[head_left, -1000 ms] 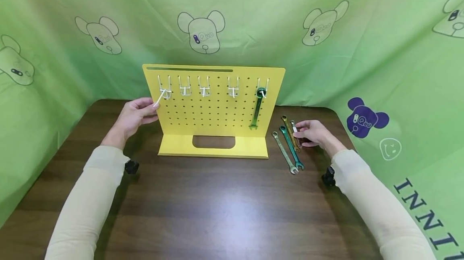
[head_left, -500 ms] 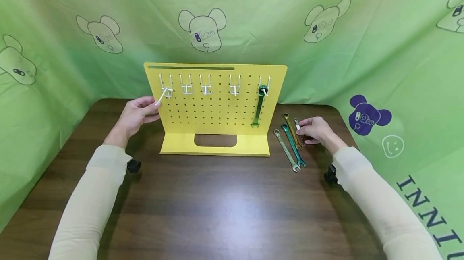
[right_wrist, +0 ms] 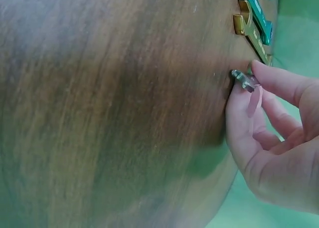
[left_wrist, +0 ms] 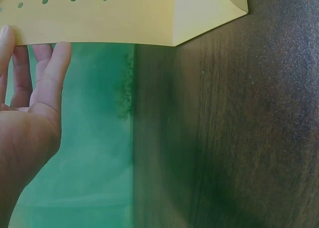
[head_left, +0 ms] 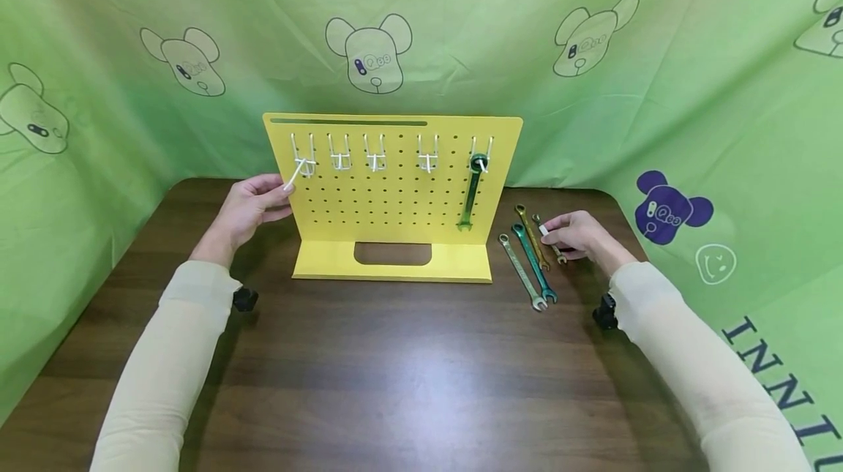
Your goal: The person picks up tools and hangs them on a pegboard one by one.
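My left hand (head_left: 245, 210) grips the left edge of a yellow pegboard (head_left: 382, 235). In the left wrist view the thumb is at the front face and fingers reach behind the edge. My right hand (head_left: 582, 234) pinches a small silver combination wrench (right_wrist: 243, 80) between thumb and fingers, close to the tabletop. A white patch shows on its shaft in the head view. Left of that hand lie a gold wrench (head_left: 532, 238), a teal wrench (head_left: 534, 264) and a pale silver wrench (head_left: 523, 272), side by side. A green wrench (head_left: 471, 192) hangs from the board's rightmost hook.
Several white wire hooks (head_left: 428, 162) run along the upper part of the board, the leftmost one (head_left: 295, 175) sticking out toward my left hand. The brown wooden table (head_left: 369, 369) extends in front. A green printed curtain (head_left: 461, 33) encloses the back and sides.
The small wrench has shifted slightly right with my right hand, and its lower end now shows beneath the fingers. My left hand keeps its grip on the board. The head view has shifted slightly.
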Tool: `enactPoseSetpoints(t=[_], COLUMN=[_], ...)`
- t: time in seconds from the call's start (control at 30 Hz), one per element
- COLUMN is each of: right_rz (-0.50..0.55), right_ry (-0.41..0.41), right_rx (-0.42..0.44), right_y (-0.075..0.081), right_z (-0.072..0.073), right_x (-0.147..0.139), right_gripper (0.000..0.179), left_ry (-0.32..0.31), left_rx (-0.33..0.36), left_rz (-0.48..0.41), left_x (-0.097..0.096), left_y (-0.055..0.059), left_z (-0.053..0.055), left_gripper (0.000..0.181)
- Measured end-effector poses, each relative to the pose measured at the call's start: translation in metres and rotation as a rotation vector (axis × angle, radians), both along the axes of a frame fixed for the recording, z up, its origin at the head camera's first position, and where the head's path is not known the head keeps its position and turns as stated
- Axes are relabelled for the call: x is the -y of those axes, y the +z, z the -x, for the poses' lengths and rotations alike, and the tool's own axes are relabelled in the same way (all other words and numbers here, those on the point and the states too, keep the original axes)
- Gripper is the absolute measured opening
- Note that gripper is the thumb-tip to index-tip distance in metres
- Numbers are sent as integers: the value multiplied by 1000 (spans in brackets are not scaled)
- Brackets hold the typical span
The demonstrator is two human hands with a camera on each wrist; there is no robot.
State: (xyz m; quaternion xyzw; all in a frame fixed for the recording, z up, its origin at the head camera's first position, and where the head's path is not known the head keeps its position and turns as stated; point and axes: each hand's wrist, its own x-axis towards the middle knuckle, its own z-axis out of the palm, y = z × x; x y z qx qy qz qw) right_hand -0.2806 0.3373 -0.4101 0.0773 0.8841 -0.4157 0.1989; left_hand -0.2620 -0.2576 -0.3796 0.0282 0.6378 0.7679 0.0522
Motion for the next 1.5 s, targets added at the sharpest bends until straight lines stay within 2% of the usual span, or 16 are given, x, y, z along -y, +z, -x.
enactPoseSetpoints(t=[0.2, 0.47, 0.73, 0.9, 1.1, 1.27, 1.5], right_rz=[58, 115, 257, 289, 367, 452, 545], right_ry=[-1, 66, 100, 185, 289, 307, 329], right_rx=[24, 119, 113, 87, 69, 45, -18], right_y=[5, 8, 27, 45, 59, 65, 73], right_z=[1, 0, -11, -19, -32, -41, -53], right_x=[-2, -3, 4, 21, 55, 85, 119], right_gripper=[46, 49, 56, 52, 32, 30, 35], left_ry=[-5, -4, -1, 2, 4, 3, 0], left_rx=[-1, -1, 5, 7, 10, 3, 0], left_rz=[5, 23, 27, 30, 34, 37, 40], left_x=[0, 0, -1, -1, 0, 0, 0], left_y=[1, 3, 3, 3, 3, 2, 1], left_z=[2, 2, 2, 1, 0, -1, 0], left_gripper=[14, 14, 12, 10, 10, 10, 9])
